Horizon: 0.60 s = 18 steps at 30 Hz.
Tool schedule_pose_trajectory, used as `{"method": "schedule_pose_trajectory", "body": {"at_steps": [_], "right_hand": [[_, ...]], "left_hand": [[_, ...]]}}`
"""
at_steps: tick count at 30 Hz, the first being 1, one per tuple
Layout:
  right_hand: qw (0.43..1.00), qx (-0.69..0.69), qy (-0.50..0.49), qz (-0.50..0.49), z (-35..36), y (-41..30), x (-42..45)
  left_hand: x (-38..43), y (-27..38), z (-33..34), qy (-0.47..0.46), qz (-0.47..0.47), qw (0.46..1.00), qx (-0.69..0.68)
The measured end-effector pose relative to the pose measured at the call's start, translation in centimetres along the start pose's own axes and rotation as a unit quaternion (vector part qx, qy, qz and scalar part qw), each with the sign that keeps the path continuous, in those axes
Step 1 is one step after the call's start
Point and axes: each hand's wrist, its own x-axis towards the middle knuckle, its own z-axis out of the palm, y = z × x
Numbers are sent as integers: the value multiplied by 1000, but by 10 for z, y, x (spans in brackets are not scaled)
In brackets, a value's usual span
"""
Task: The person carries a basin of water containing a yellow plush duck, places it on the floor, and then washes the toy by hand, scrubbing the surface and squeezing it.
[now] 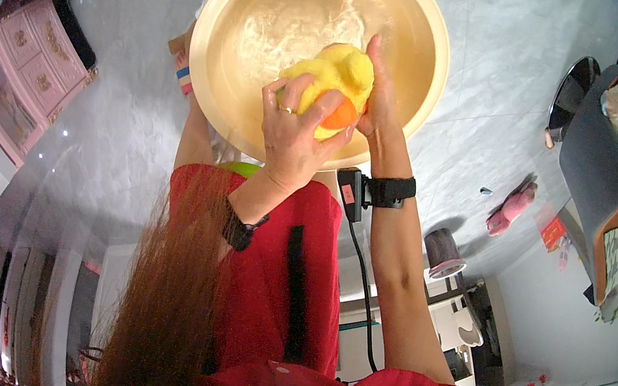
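Observation:
A yellow plush toy (pixel 329 71) with an orange part is held in both hands above the near side of a cream plastic basin (pixel 441 62) of water. Spread over the toy's near left side are the fingers of my left hand (pixel 299 124), one wearing a ring. My right hand (pixel 383 98) grips it from the right, thumb pointing up and away; its other fingers are mostly hidden behind the toy. Ripples and bright glints show on the water (pixel 288 24). Whether the toy's underside touches the water is not clear.
The basin stands on a grey marbled floor (pixel 134 102) before my knees in red clothing (pixel 285 262). A black cable (pixel 363 288) runs from the device on my right wrist. Rightward are a pink plush toy (pixel 512 208), a bin (pixel 446 253) and a grey chair (pixel 599 143); leftward, a pink drawer cabinet (pixel 29 66).

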Motion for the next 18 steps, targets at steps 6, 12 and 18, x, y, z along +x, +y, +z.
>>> {"method": "schedule_pose_trajectory", "body": {"at_steps": [6, 12, 18], "right_hand": [[999, -28, 28, -11, 7, 5, 0], [978, -148, 50, -135, 8, 7, 1], [911, -370, 150, -103, 7, -2, 14]], "left_hand": [[-2, 9, 2, 23, 10, 1000, 18], [7, -4, 14, 8, -114, 993, 21], [16, -36, 32, -6, -347, 927, -140]]}}
